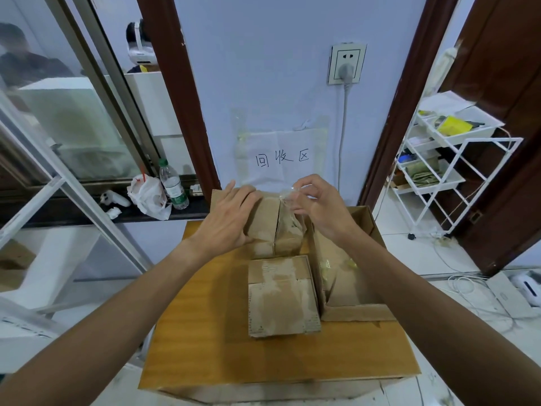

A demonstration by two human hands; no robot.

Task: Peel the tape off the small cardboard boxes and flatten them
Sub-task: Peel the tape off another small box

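Note:
A small brown cardboard box (272, 227) stands at the far side of the wooden table (199, 317). My left hand (228, 218) lies flat on the box's left top and side, holding it down. My right hand (319, 206) pinches a strip of clear tape (288, 197) that lifts off the box's top seam. A second small taped box (281, 297) lies nearer to me in the middle of the table, untouched.
A larger open cardboard box (351, 271) sits on the table's right side. A white wire cart (445, 171) stands at the right. On the dark ledge at the left are a water bottle (173, 184) and a plastic bag (147, 196). Cables lie on the floor at the right.

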